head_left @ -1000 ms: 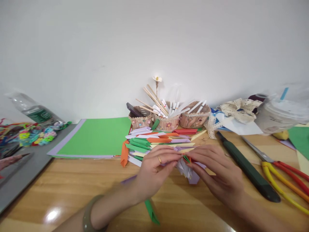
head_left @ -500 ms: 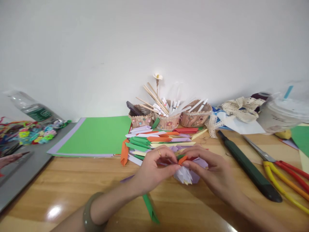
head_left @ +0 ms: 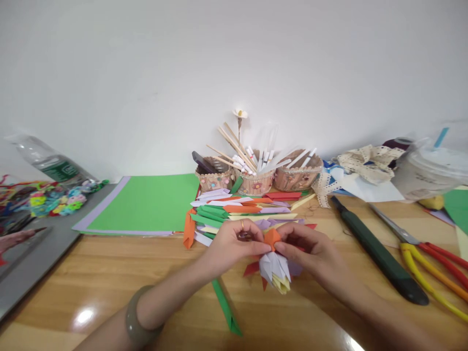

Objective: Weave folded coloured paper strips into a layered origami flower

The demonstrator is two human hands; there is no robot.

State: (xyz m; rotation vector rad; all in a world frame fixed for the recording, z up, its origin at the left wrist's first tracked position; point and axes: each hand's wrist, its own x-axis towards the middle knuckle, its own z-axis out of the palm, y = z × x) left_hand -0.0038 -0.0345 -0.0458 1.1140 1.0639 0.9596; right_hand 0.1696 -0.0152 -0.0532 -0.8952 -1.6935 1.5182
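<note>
My left hand (head_left: 234, 246), with a ring on one finger, pinches the left side of an orange folded-paper piece (head_left: 272, 238). My right hand (head_left: 313, 247) pinches its right side, so both thumbs meet over the orange paper. Just below the thumbs hangs a folded-paper flower (head_left: 272, 266) with white petals and a pale yellow middle; red and lavender points stick out around it. How the orange piece joins the flower is hidden by my thumbs. Behind my hands lies a pile of folded paper strips (head_left: 248, 207) in several colours. One green strip (head_left: 225, 307) rests near my left forearm.
At the back stand decorated baskets (head_left: 256, 185) holding sticks and pens. Green paper sheets (head_left: 153, 202) lie left, beside a grey laptop (head_left: 40, 258). To the right are a dark green tool (head_left: 380, 253), scissors (head_left: 405, 234), lace ribbon (head_left: 365, 163) and a plastic cup (head_left: 427, 170).
The flower has been turned: its yellow middle and red points now show, and the orange piece faces me more fully. Both hands stay pinched in nearly the same place.
</note>
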